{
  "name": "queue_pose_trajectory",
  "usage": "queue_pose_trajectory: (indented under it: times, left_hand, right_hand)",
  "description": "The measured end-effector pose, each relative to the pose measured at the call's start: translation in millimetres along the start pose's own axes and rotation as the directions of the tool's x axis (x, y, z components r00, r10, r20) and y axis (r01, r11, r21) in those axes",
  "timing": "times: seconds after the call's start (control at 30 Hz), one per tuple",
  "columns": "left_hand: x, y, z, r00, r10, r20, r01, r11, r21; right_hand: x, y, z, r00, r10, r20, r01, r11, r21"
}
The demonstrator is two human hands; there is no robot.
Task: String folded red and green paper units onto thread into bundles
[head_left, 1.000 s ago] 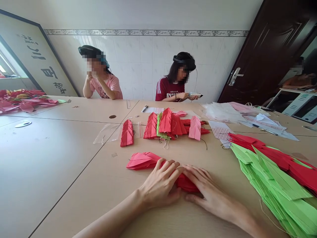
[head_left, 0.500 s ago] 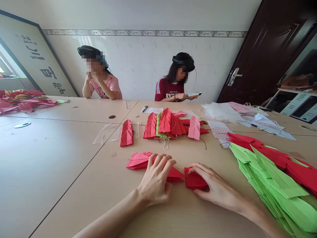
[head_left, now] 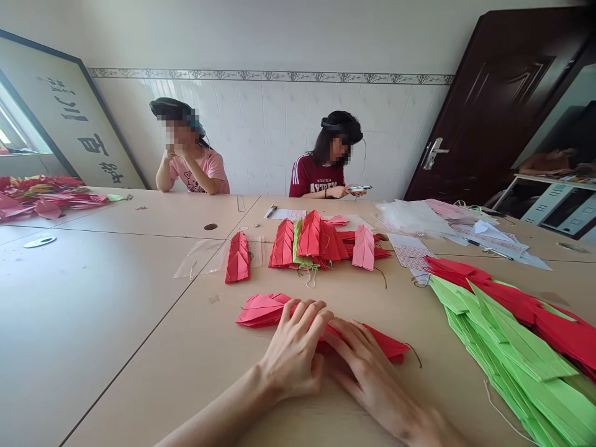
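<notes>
**Right hand has closed in beside your left over red folded paper**

Your right hand [head_left: 359, 361] has moved left since the earlier frame, and a pointed red end now shows beyond it.

At far left, a heap of folded papers [head_left: 41, 197] lies on the pale wooden surface [head_left: 198, 360]. Further right, a red bundle [head_left: 238, 257] lies by itself, past your reach.

Just in front of you, pink-red folded paper [head_left: 261, 310] sticks out to the left of your left hand [head_left: 292, 347]. A careless push from those knuckles could fan its layers apart. That hand is arched, fingers bent over the far side, thumb on the near side. Its fingertips are hidden, so you cannot tell whether it pinches or only presses.

Touching or nearly touching it, your right hand lies flatter across the red folded paper [head_left: 388, 344], fingers together and slightly bent; its grip is hidden too. Uneven pressure between your two hands could make the folds slip or crease. Whether the pink-red and red papers join under your hands cannot be seen.

Beyond the pointed end curls a dark string [head_left: 414, 354], which might snag under your right wrist. Furthest right, well apart, lies a light-green paper stack [head_left: 507, 347].
</notes>
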State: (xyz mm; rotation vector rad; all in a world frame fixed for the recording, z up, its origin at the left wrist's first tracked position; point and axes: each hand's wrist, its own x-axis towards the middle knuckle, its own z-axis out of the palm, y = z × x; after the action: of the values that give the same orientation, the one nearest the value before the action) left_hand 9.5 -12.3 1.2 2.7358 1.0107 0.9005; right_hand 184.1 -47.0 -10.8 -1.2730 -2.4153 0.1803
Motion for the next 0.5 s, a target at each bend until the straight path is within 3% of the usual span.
queue_pose_trajectory:
  times: [0.17,0.37,0.5]
  left_hand:
    - [0,0,0.3,0.997,0.020,-0.073,-0.020,1.000,-0.009]
    - [-2,-4,-3.2,0.967,0.013,-0.255,-0.006,1.000,0.031]
    - [-2,-10,-8.6,0.966,-0.058,-0.252,0.078,0.994,0.071]
  right_hand:
    - [4,-1,2,1.000,-0.001,-0.008,0.001,1.000,-0.029]
    - [1,6,5,0.998,0.023,-0.066,-0.026,0.999,-0.042]
    - [0,11,8,0.989,0.019,-0.144,-0.025,0.999,-0.043]
